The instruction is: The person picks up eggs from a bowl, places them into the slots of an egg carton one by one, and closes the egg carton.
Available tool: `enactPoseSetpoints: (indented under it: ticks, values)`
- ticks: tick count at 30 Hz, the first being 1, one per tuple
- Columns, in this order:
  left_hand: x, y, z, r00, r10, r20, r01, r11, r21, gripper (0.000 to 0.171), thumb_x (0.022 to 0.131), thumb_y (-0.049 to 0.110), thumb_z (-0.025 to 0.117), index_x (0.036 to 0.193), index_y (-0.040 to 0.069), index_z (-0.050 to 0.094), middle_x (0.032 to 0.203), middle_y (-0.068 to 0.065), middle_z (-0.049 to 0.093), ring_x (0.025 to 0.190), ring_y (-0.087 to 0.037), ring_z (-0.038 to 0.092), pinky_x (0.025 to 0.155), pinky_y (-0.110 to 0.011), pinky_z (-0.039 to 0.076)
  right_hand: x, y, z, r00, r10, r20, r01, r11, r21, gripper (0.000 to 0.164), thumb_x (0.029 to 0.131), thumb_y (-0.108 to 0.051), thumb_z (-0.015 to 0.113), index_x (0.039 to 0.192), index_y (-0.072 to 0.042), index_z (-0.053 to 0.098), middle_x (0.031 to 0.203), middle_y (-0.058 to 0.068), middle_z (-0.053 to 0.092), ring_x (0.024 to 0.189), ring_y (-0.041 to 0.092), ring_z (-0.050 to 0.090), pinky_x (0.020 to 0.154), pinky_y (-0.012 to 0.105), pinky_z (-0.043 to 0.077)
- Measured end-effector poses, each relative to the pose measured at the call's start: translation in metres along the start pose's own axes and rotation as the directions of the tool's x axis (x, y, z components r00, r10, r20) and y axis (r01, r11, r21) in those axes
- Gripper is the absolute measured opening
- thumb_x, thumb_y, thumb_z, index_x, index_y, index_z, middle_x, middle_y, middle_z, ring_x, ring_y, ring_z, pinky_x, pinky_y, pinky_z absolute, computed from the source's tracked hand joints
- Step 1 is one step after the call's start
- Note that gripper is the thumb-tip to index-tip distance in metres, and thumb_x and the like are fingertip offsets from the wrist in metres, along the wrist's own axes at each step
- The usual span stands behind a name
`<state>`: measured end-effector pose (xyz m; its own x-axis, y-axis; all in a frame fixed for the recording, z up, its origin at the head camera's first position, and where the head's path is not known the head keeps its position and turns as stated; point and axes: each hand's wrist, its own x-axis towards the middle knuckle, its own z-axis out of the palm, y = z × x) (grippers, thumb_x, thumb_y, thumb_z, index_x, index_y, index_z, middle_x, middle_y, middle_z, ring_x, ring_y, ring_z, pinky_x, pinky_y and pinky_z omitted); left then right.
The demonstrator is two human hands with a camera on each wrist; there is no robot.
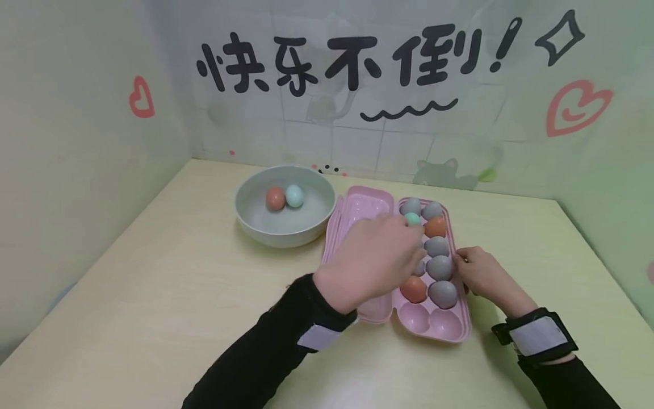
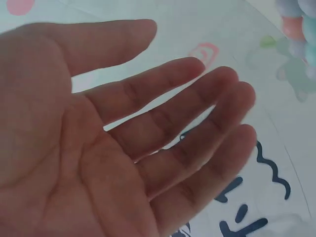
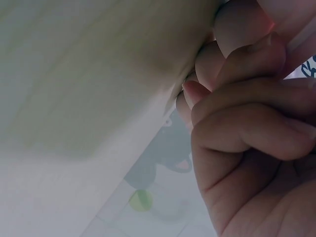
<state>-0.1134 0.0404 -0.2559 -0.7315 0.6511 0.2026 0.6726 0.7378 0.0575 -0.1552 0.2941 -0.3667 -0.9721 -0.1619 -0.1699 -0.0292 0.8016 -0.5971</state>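
A pink egg carton (image 1: 462, 324) lies unfolded on the table, its lid (image 1: 369, 199) to the left. Grey toy eggs (image 1: 442, 294), orange toy eggs (image 1: 413, 289) and a green toy egg (image 1: 411, 218) sit in its cups. Over the carton's left row hovers my left hand (image 1: 375, 258), hiding some eggs and part of the lid. In the left wrist view that hand (image 2: 133, 128) has its fingers extended and slightly apart, with nothing in them. My right hand (image 1: 485, 278) grips the carton's right rim; its fingers (image 3: 242, 126) are curled in the right wrist view.
A pale grey-green bowl (image 1: 286, 227) stands left of the carton, holding a reddish toy egg (image 1: 275, 198) and a light blue one (image 1: 294, 195). Behind the light wooden table (image 1: 168, 295) rises a printed backdrop (image 1: 317, 108), with side panels at left and right.
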Motion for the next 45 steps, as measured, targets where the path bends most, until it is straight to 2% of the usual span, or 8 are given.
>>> enactPoseSetpoints:
  ticks: [5, 9, 12, 17, 27, 31, 37, 45]
  values:
    - [-0.015, -0.048, -0.004, 0.995, -0.087, -0.043, 0.085, 0.996, -0.040, 0.019, 0.101, 0.028, 0.053, 0.095, 0.013, 0.064, 0.079, 0.001, 0.054, 0.071, -0.015, 0.052, 0.057, -0.026, 0.043, 0.003, 0.001, 0.005, 1.000, -0.001, -0.005, 0.001, 1.000, 0.008, 0.031, 0.102, -0.010, 0.035, 0.093, 0.006, 0.060, 0.062, 0.007, 0.054, 0.051, 0.019, 0.051, 0.047, 0.034, 0.043]
    - [-0.029, -0.092, -0.005, 0.971, -0.222, -0.086, 0.219, 0.975, -0.043, 0.023, 0.100, 0.029, 0.056, 0.103, 0.010, 0.068, 0.090, -0.003, 0.063, 0.081, -0.020, 0.058, 0.066, -0.037, 0.049, 0.003, 0.000, 0.007, 1.000, -0.002, -0.004, 0.002, 1.000, 0.018, 0.031, 0.102, -0.010, 0.035, 0.092, 0.006, 0.060, 0.061, 0.007, 0.053, 0.051, 0.019, 0.051, 0.047, 0.034, 0.043]
    - [-0.041, -0.120, -0.005, 0.959, -0.254, -0.129, 0.251, 0.967, -0.042, 0.023, 0.099, 0.027, 0.060, 0.104, 0.007, 0.069, 0.093, -0.005, 0.066, 0.084, -0.023, 0.060, 0.071, -0.042, 0.050, 0.002, -0.001, 0.007, 1.000, 0.003, -0.001, -0.003, 1.000, 0.022, 0.031, 0.102, -0.010, 0.035, 0.093, 0.007, 0.059, 0.062, 0.008, 0.054, 0.051, 0.019, 0.051, 0.046, 0.034, 0.043]
    - [-0.056, -0.156, -0.005, 0.949, -0.277, -0.150, 0.271, 0.961, -0.058, 0.019, 0.098, 0.020, 0.059, 0.100, 0.004, 0.068, 0.086, -0.007, 0.062, 0.078, -0.024, 0.055, 0.062, -0.040, 0.048, 0.001, -0.001, 0.006, 1.000, 0.010, -0.006, -0.010, 1.000, 0.017, 0.031, 0.102, -0.010, 0.035, 0.094, 0.007, 0.059, 0.064, 0.008, 0.054, 0.051, 0.019, 0.051, 0.046, 0.033, 0.043]
    - [-0.055, -0.187, 0.003, 0.929, -0.329, -0.171, 0.321, 0.944, -0.071, 0.026, 0.097, 0.022, 0.056, 0.105, 0.001, 0.069, 0.101, -0.015, 0.065, 0.090, -0.032, 0.060, 0.071, -0.049, 0.051, -0.003, 0.004, 0.002, 1.000, 0.022, -0.018, -0.022, 1.000, 0.009, 0.031, 0.102, -0.011, 0.035, 0.096, 0.008, 0.059, 0.066, 0.009, 0.054, 0.053, 0.020, 0.051, 0.047, 0.035, 0.043]
    - [-0.054, -0.196, 0.009, 0.938, -0.323, -0.129, 0.319, 0.946, -0.050, 0.030, 0.098, 0.025, 0.059, 0.111, 0.000, 0.067, 0.105, -0.017, 0.064, 0.092, -0.033, 0.059, 0.072, -0.049, 0.052, -0.002, 0.004, 0.002, 1.000, 0.019, -0.018, -0.018, 1.000, 0.006, 0.031, 0.102, -0.011, 0.035, 0.098, 0.008, 0.059, 0.068, 0.009, 0.054, 0.053, 0.020, 0.051, 0.048, 0.035, 0.044]
    - [-0.051, -0.220, 0.015, 0.962, -0.259, -0.086, 0.260, 0.966, -0.004, 0.033, 0.098, 0.024, 0.060, 0.118, -0.002, 0.064, 0.114, -0.021, 0.061, 0.099, -0.036, 0.058, 0.074, -0.051, 0.052, 0.000, 0.004, 0.000, 0.999, 0.009, -0.037, -0.008, 1.000, 0.009, 0.031, 0.102, -0.011, 0.035, 0.099, 0.009, 0.060, 0.068, 0.009, 0.055, 0.053, 0.020, 0.052, 0.047, 0.035, 0.044]
    - [-0.048, -0.241, 0.026, 0.963, -0.162, -0.215, 0.160, 0.987, -0.024, 0.032, 0.090, 0.008, 0.066, 0.118, -0.007, 0.061, 0.115, -0.024, 0.059, 0.101, -0.037, 0.058, 0.080, -0.049, 0.052, 0.000, 0.005, 0.002, 0.999, 0.024, -0.032, -0.024, 1.000, 0.006, 0.032, 0.103, -0.012, 0.036, 0.100, 0.009, 0.060, 0.069, 0.009, 0.054, 0.054, 0.020, 0.051, 0.047, 0.035, 0.044]
